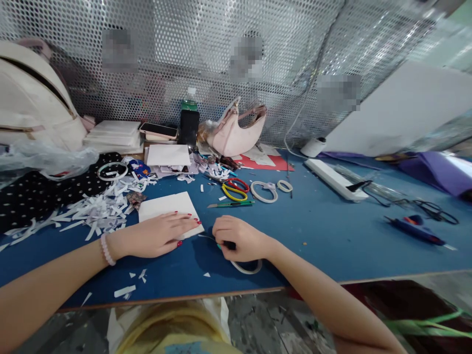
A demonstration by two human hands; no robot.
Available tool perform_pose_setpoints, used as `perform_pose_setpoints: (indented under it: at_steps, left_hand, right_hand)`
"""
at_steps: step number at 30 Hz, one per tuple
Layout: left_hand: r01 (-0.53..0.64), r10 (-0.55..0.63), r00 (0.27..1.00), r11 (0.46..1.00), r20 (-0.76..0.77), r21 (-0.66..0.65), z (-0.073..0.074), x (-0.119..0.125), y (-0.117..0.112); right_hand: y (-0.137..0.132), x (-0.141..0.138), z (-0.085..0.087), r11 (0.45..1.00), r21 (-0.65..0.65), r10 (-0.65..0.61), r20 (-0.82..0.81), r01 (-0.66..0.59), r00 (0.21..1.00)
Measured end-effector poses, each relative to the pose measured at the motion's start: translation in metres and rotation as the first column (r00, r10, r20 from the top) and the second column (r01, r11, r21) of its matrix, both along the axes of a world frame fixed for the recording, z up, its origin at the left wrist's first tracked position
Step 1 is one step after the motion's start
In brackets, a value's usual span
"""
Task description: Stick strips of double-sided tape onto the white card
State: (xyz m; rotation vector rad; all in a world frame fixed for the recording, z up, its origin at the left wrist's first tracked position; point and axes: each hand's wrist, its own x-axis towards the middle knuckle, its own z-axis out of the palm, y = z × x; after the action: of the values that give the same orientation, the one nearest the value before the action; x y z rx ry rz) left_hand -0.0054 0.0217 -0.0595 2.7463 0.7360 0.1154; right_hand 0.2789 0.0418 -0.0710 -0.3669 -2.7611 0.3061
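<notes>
White paper square: lies flat (169, 205) on the blue bench (313, 260), partly covered by the left hand; whether it is one sheet or several cannot be told.
Left hand: spread flat (157, 235) on the near part of the white paper square, fingers extended, gripping nothing; red nails, a pink bead bracelet (106, 250) at the wrist.
Right hand: curled (239, 239) just right of the white paper square, closed round a slim tool (219, 245); green shows at the fingers and a thin tip points toward the square, the rest hidden.
White ring: partly under the right hand (246, 272), to the right of the white paper square and nearer the person.
Cutting tools: a green craft knife (238, 203) and scissors (235, 188) with red and yellow handles, beyond the white paper square and to its right.
Paper strips: a loose heap (99, 211) left of the white paper square.
White cards: a small stack (168, 155) beyond the white paper square.
Pink handbag: farther beyond the white paper square (239, 133), to its right.
Power strip: white (334, 179), well to the right of the white paper square.
</notes>
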Motion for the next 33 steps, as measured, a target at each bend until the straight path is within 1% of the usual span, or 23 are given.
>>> perform_pose_setpoints:
  at_steps: [2,3,5,7,9,11,14,16,18,19,20,21,22,23,24,25,29,31,33]
  left_hand:
    - [-0.016,0.016,1.0,1.0,0.018,-0.004,0.001,-0.001,0.0]
    - [-0.052,0.052,0.998,0.999,0.025,0.005,0.002,-0.001,0.0]
    - [-0.185,0.184,0.983,0.981,0.015,0.052,0.003,-0.003,0.0]
    - [-0.336,0.342,0.939,0.935,-0.034,0.113,0.005,-0.005,0.001]
    - [-0.431,0.447,0.888,0.891,-0.107,0.143,0.007,-0.008,0.003]
    - [-0.461,0.48,0.863,0.876,-0.158,0.142,0.01,-0.01,0.004]
    - [-0.443,0.463,0.875,0.884,-0.142,0.153,0.017,-0.012,0.004]
    - [-0.442,0.46,0.885,0.879,-0.072,0.177,0.023,-0.014,0.004]
    - [-0.488,0.485,0.873,0.857,0.061,0.168,0.027,-0.019,0.005]
    - [-0.523,0.502,0.847,0.846,0.178,0.103,0.028,-0.022,0.007]
    - [-0.547,0.521,0.792,0.837,0.317,-0.01,0.029,-0.026,0.009]
    - [-0.534,0.543,0.704,0.829,0.458,-0.163,0.03,-0.029,0.012]
    - [-0.472,0.567,0.584,0.819,0.58,-0.326,0.03,-0.033,0.014]
    - [-0.408,0.588,0.499,0.808,0.637,-0.426,0.029,-0.037,0.017]
    - [-0.346,0.605,0.434,0.796,0.667,-0.497,0.028,-0.039,0.019]
    - [-0.303,0.617,0.394,0.787,0.681,-0.538,0.027,-0.041,0.021]
    - [-0.206,0.644,0.308,0.764,0.7,-0.612,0.019,-0.041,0.023]
    - [-0.182,0.651,0.306,0.756,0.695,-0.628,0.013,-0.038,0.023]
    - [-0.178,0.652,0.33,0.753,0.682,-0.634,0.008,-0.036,0.023]
  right_hand:
    - [0.003,0.004,0.003,0.999,-0.041,-0.011,-0.051,0.009,0.999]
    - [0.005,0.005,0.004,0.998,-0.063,-0.018,-0.071,0.013,0.997]
    - [0.009,0.008,0.005,0.994,-0.109,-0.039,-0.096,0.029,0.995]
    - [0.012,0.011,0.005,0.986,-0.156,-0.074,-0.106,0.057,0.992]
    - [0.015,0.012,0.004,0.972,-0.219,-0.113,-0.12,0.084,0.986]
    - [0.017,0.012,0.003,0.955,-0.277,-0.145,-0.137,0.102,0.98]
    - [0.02,0.013,0.002,0.936,-0.329,-0.189,-0.16,0.128,0.969]
    - [0.022,0.014,0.0,0.919,-0.363,-0.228,-0.179,0.151,0.957]
    - [0.025,0.015,-0.002,0.895,-0.412,-0.275,-0.209,0.171,0.938]
    - [0.026,0.016,-0.003,0.88,-0.44,-0.299,-0.227,0.176,0.927]
    - [0.027,0.017,-0.004,0.865,-0.47,-0.321,-0.244,0.178,0.915]
    - [0.029,0.018,-0.005,0.847,-0.501,-0.341,-0.261,0.175,0.903]
    - [0.03,0.019,-0.005,0.829,-0.534,-0.359,-0.275,0.169,0.892]
    - [0.031,0.019,-0.006,0.809,-0.566,-0.376,-0.286,0.161,0.881]
    - [0.032,0.019,-0.006,0.788,-0.597,-0.392,-0.296,0.152,0.871]
    - [0.032,0.019,-0.006,0.767,-0.625,-0.407,-0.303,0.143,0.862]
    - [0.033,0.018,-0.007,0.688,-0.715,-0.465,-0.305,0.122,0.831]
    - [0.033,0.017,-0.006,0.653,-0.749,-0.485,-0.298,0.114,0.822]
    - [0.033,0.017,-0.006,0.623,-0.775,-0.497,-0.292,0.102,0.817]
